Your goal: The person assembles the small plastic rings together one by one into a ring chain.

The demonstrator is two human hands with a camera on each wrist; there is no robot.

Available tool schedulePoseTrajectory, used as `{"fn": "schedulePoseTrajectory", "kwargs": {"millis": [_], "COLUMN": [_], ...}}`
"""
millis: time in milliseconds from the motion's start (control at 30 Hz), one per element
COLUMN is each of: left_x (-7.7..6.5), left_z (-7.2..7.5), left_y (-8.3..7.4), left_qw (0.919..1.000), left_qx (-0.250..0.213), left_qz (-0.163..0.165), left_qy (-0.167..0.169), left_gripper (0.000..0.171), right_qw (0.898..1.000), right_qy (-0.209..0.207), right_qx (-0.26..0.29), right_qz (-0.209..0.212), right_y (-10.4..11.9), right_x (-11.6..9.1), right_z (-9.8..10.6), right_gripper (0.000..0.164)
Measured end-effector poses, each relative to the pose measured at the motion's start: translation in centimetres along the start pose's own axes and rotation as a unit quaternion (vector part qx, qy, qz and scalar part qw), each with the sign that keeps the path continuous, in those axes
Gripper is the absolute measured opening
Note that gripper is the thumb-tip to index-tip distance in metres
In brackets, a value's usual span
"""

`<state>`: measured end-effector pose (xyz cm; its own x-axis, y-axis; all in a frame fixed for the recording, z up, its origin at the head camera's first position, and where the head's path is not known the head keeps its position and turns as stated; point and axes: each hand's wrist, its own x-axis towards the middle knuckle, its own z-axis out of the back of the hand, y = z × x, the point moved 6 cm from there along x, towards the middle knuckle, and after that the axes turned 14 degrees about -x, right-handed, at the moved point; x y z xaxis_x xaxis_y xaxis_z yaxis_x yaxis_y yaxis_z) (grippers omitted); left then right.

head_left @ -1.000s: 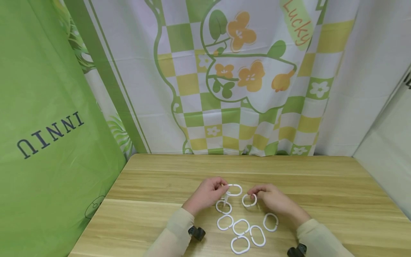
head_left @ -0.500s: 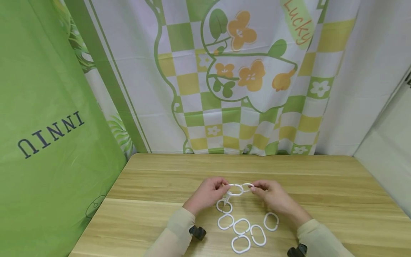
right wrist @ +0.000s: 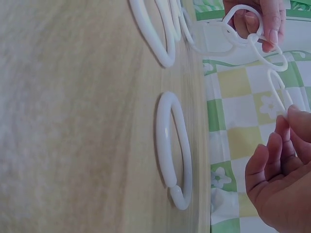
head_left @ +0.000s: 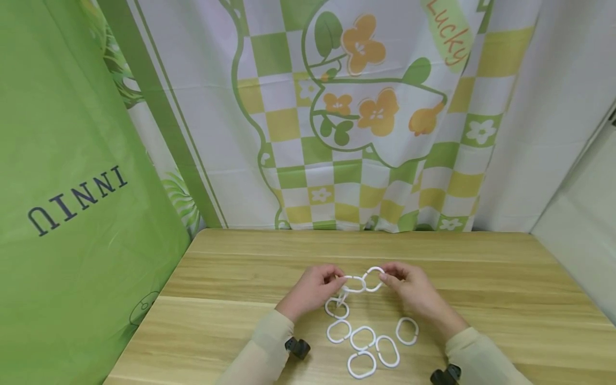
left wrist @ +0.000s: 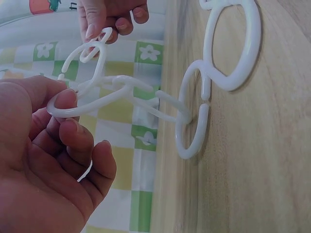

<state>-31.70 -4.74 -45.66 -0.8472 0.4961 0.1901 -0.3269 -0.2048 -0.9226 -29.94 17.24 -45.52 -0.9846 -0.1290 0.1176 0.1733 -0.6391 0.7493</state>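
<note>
White plastic chain pinched in left grip, split ring in right grip: best steady the chain, twisting the ring gently

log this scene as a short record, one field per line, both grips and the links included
left grip: pinches the left held link
right grip: pinches the right held link
held links: both white, above the table, overlapping in the head view; whether hooked together, cannot tell
loose cluster: white oval links between the forearms
lone link: white, lying apart from the cluster, on the right
surface: light wood grain
backdrop: patterned curtain with green and yellow checks
</note>
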Motion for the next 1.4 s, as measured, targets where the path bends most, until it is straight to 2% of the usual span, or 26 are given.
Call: {"fn": "schedulePoseTrajectory", "kwargs": {"millis": [267, 467, 667, 900, 1400], "left_x": [-0.1, 0.2, 0.2, 0.2, 0.2], "left_z": [0.3, -0.1, -0.5, -0.9, -1.0], "left_y": [0.0, -0.2, -0.4, -0.3, 0.2], "left_qw": [0.9999, 0.9999, 0.9996, 0.9998, 0.9997], "left_qx": [0.005, 0.013, 0.016, 0.006, 0.011], "left_qz": [0.01, -0.003, -0.024, -0.012, 0.008], "left_qy": [-0.012, -0.002, 0.008, 0.017, 0.022], "left_gripper": [0.023, 0.021, 0.019, 0.018, 0.017], "right_qw": [0.998, 0.999, 0.998, 0.998, 0.998], "right_qy": [-0.004, -0.004, 0.018, 0.026, 0.037], "right_qx": [0.059, 0.05, 0.052, 0.05, 0.041], "right_qz": [-0.017, -0.018, -0.005, 0.006, 0.01], "right_y": [-0.3, 0.0, 0.6, 0.9, 1.5], "right_x": [0.2, 0.5, 0.3, 0.4, 0.0], "right_z": [0.1, -0.2, -1.3, -2.1, -2.0], "right_gripper": [0.028, 0.021, 0.018, 0.019, 0.02]}}
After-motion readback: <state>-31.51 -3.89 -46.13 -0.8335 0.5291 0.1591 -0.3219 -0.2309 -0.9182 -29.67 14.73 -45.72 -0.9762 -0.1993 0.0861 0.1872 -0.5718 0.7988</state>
